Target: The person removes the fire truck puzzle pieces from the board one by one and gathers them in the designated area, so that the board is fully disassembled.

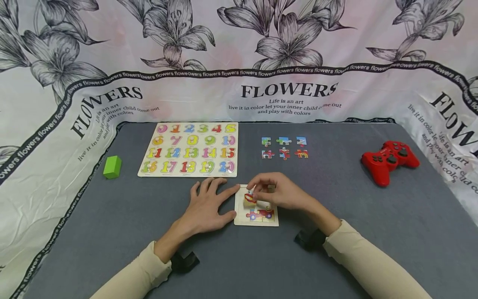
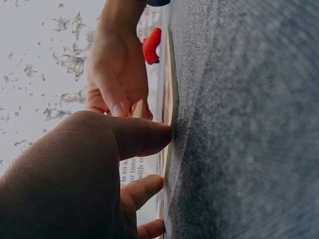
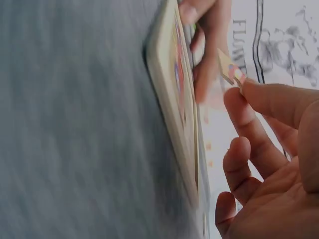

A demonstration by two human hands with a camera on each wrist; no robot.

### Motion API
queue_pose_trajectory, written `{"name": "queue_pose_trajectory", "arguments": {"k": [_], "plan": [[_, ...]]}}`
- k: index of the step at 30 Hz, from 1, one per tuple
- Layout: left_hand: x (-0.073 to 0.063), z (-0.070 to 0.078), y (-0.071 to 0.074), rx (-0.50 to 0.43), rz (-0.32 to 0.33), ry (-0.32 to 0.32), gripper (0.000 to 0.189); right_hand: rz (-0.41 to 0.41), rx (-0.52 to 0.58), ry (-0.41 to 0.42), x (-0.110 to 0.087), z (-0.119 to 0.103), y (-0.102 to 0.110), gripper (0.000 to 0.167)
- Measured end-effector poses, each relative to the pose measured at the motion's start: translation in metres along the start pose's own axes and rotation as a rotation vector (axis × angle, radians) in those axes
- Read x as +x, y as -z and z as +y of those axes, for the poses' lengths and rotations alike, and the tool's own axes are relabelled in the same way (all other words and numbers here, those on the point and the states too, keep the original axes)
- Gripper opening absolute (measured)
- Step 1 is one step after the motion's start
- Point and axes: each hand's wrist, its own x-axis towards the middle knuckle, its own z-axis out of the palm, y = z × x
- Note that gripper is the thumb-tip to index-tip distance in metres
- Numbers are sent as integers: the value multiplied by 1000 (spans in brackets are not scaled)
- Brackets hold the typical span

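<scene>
My right hand (image 1: 278, 191) pinches a small wooden jigsaw piece (image 3: 228, 68) between thumb and index finger, tilted above the puzzle board (image 1: 239, 221). In the right wrist view its other fingers are loosely curled. Part of a picture with a red vehicle (image 1: 261, 214) lies in the lower half of the board, and the right hand covers some of the upper half. My left hand (image 1: 209, 209) is spread flat on the cloth at the board's left, its thumb and index fingertip at the board's edge, as the left wrist view (image 2: 144, 137) also shows.
Several loose jigsaw pieces (image 1: 284, 141) lie in two rows beyond the board. A number puzzle board (image 1: 186, 176) sits at the back left, with a green block (image 1: 112, 167) beside it. A red game controller (image 1: 390, 161) lies to the right on the grey cloth (image 1: 336, 166).
</scene>
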Motion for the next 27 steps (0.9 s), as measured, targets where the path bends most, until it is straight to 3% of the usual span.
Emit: {"name": "queue_pose_trajectory", "arguments": {"k": [11,21,27], "plan": [[0,1,0,-1,-2,5,66,199,-106,-92,6,22,40,22],[-1,0,-1,-5,1,5,65,206,-117,-175,17,38,54,20],[-1,-1,-2,1,8,-1,65,199,-175,-175,20,38,55,21]]}}
